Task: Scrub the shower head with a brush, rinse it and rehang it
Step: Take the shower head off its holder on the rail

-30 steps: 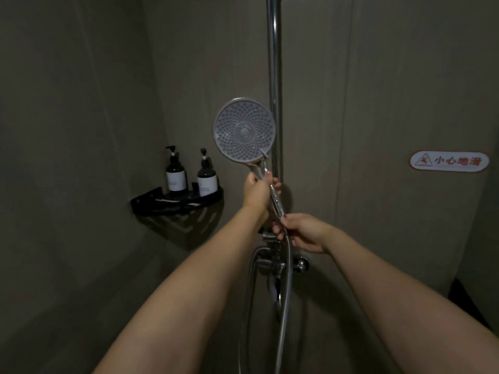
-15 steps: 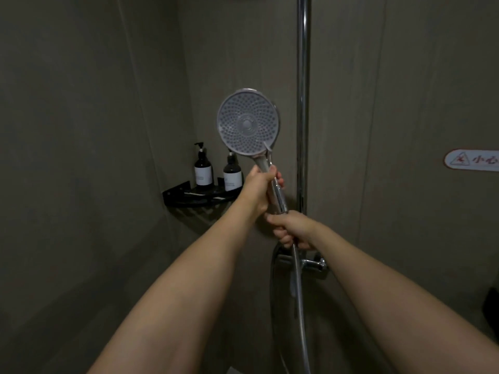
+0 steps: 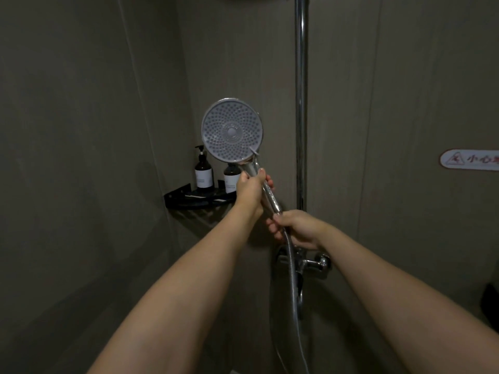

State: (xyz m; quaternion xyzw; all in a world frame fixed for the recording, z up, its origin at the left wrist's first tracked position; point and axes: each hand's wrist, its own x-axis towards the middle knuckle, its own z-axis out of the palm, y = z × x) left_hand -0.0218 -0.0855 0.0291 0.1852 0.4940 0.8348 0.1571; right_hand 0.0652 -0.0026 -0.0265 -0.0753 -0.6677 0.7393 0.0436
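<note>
Around the chrome handle (image 3: 266,188) my left hand (image 3: 249,188) was clenched, fingers wrapped over it just under the round face, thumb lying along the metal. My right hand (image 3: 295,228) gripped lower down, at the joint where the handle met the hose (image 3: 293,279), fingers curled round it from the right side. Between the two hands a short bare stretch of handle showed, slanting down to the right.

Above my left hand the shower head (image 3: 232,130) stood off its bracket, held up in the air, its grey nozzle face turned toward me and tilted slightly left. It was well left of the rail (image 3: 301,103) and not touching it. From my right hand the hose dropped down, passed in front of the mixer (image 3: 314,263) and curved away toward the bottom edge.

The rail ran straight up the back wall and out of the top of the view. The mixer sat on that wall just below my right hand, one knob sticking out to the right.

Behind my left hand, in the corner, a black shelf (image 3: 186,197) carried two dark pump bottles with white labels. The left bottle (image 3: 203,171) was in full view; the right bottle (image 3: 231,176) was partly hidden by the shower head and my hand.

Far right on the wall was a white sign (image 3: 469,159) with red characters, cut off by the edge
</note>
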